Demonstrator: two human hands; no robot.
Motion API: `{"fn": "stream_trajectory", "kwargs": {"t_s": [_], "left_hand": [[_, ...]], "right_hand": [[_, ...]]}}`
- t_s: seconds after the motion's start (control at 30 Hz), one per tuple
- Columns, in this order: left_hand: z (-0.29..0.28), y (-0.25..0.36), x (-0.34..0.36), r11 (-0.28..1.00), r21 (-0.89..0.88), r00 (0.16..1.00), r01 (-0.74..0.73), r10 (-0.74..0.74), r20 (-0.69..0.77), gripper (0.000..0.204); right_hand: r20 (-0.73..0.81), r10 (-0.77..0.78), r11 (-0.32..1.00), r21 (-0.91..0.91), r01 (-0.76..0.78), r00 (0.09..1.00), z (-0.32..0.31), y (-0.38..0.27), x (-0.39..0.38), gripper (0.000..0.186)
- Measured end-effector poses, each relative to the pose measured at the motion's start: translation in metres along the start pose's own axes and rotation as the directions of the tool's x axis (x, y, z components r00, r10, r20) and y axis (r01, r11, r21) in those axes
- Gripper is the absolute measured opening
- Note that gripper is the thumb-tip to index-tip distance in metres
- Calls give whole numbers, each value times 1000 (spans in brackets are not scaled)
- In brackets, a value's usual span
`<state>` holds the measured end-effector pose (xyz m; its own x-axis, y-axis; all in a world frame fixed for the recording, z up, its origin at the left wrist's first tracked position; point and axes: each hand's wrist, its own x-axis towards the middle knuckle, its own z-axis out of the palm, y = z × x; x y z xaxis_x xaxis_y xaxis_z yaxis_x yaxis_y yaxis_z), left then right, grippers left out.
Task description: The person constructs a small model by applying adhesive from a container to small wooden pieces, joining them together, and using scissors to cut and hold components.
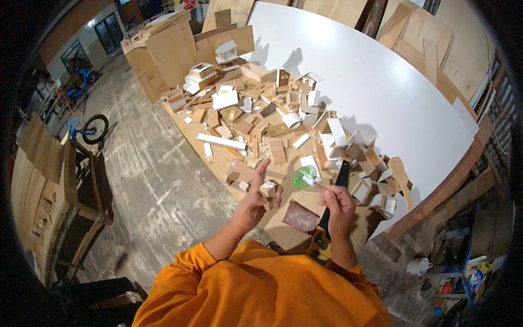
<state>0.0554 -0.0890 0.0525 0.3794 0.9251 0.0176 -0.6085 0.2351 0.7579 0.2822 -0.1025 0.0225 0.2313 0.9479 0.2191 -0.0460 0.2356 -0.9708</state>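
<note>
My left hand [254, 206] holds a small wooden block [268, 188] with white smears on its top, index finger stretched out past it. My right hand [339, 207] is closed in a pinch on a thin stick [320, 186]. The stick's white-coated tip is at a round green dish [300, 179], over or in it; which, I cannot tell. Just in front of my body lies a reddish-brown sheet [300, 217], apparently sandpaper. Beside it, partly under my right hand, is a handsaw with a yellow handle [320, 243] and a dark blade [342, 175].
Many wood offcuts [277, 150] and small wooden house-like models [226, 50] cover the worktable. A large white panel [370, 62] stands behind them. Stacked boards [166, 49] rise at the far left. A wooden bench [60, 201] and blue bicycle [90, 129] stand left across the floor.
</note>
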Motion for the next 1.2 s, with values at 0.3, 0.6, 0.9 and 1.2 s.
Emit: {"fn": "stream_trajectory", "kwargs": {"t_s": [0.3,0.6,0.9,1.2], "left_hand": [[-17,8,-13,868,-496,1000,10,-16,-9,57],[-24,14,-19,807,-580,951,-113,-81,-299,28],[-19,26,-28,901,-413,963,-137,23,-270,50],[-7,25,-23,970,136,954,-199,224,-200,67]], "right_hand": [[205,-182,637,-721,274,962,0,8,42,13],[279,-144,563,-766,311,949,6,39,64,11],[381,-256,371,-810,454,888,14,43,71,28],[498,211,977,-73,-202,841,69,-11,26,29]]}}
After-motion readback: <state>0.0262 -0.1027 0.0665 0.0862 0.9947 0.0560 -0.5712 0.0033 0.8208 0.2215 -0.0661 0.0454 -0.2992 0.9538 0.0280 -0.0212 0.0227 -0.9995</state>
